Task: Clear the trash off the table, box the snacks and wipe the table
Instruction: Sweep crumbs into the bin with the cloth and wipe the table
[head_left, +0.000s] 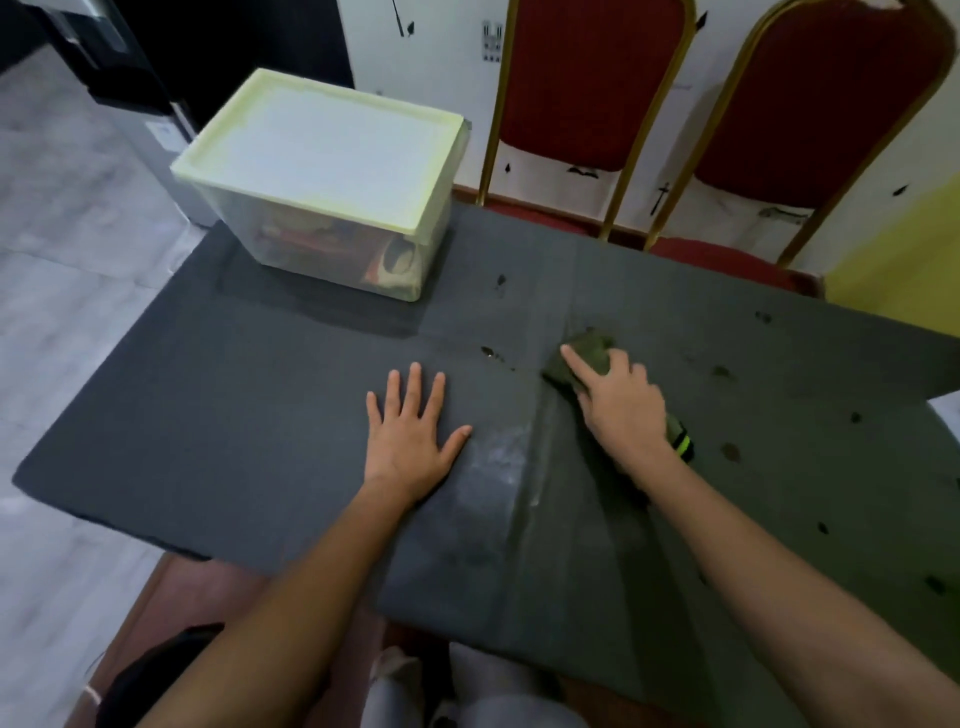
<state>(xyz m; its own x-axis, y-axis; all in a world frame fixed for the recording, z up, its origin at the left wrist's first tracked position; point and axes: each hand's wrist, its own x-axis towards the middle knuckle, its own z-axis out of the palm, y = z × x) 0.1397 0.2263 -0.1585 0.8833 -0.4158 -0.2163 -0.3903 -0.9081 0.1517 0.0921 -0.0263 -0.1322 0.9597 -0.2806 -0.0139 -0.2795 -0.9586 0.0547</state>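
Observation:
My right hand (621, 405) presses a dark green cloth (589, 352) flat on the dark grey table (260, 415), right of centre. The cloth's yellow-green striped end pokes out by my wrist. My left hand (410, 431) lies flat on the table with its fingers spread, holding nothing. At the back left stands a clear plastic box (332, 228) with a pale yellow-green lid shut on it. Colourful snack packets show through its wall. Several small dark spots (491, 353) dot the table's surface around and to the right of the cloth.
Two red chairs with gold frames (597, 104) stand against the table's far edge. A white wall lies behind them. Grey tiled floor (67, 260) and a dark cabinet lie to the left. A lighter smear marks the table between my hands.

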